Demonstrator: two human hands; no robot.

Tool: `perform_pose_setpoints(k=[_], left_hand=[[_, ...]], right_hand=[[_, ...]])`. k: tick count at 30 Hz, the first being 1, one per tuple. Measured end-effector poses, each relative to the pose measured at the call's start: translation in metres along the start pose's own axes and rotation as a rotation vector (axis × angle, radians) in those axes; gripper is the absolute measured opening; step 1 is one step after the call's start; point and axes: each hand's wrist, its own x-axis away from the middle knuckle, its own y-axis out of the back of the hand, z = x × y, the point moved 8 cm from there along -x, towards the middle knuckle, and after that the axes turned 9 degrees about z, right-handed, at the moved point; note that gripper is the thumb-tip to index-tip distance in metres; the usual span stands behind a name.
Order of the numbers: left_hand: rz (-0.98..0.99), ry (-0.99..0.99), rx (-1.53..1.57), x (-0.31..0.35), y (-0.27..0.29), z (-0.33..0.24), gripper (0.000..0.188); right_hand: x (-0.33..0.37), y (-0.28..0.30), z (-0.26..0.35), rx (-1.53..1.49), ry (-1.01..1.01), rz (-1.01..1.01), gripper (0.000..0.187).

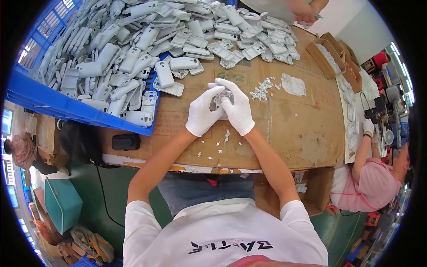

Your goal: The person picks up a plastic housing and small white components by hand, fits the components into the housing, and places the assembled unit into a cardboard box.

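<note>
Both my hands wear white knitted gloves and meet over the cardboard-covered table (284, 133). Between them is a light grey plastic housing shell (224, 95), its inner side facing up. My left hand (202, 110) closes round its left side, while my right hand (239, 109) grips the other side with the thumb on top. The gloves cover much of the shell. A small heap of tiny white plastic pieces (262, 90) lies just right of my hands. More tiny pieces (227, 135) are scattered nearer to me, below my wrists.
A large pile of similar grey housings (147, 40) fills a blue crate (80, 110) at left and spills across the far table. A black case (126, 142) lies near the front edge. Cardboard boxes (327, 60) stand far right. Co-workers are opposite and at right (371, 178).
</note>
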Motion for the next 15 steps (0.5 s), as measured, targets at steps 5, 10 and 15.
perform_pose_setpoints(k=[5,10,15], left_hand=[[0.034,0.027,-0.009,0.0012,-0.0016,-0.0033,0.048],[-0.028,0.012,-0.024,0.0066,0.0042,-0.0004,0.046],[-0.016,0.068,-0.017,0.0059,0.0035,-0.0003,0.043]], right_hand=[[0.0024,-0.001,-0.0044,-0.086,-0.034,0.004,0.05],[0.0035,-0.0067,-0.0055,-0.1,-0.035,0.036,0.047],[0.0031,-0.0027,-0.011,-0.099,-0.026,0.004,0.044]])
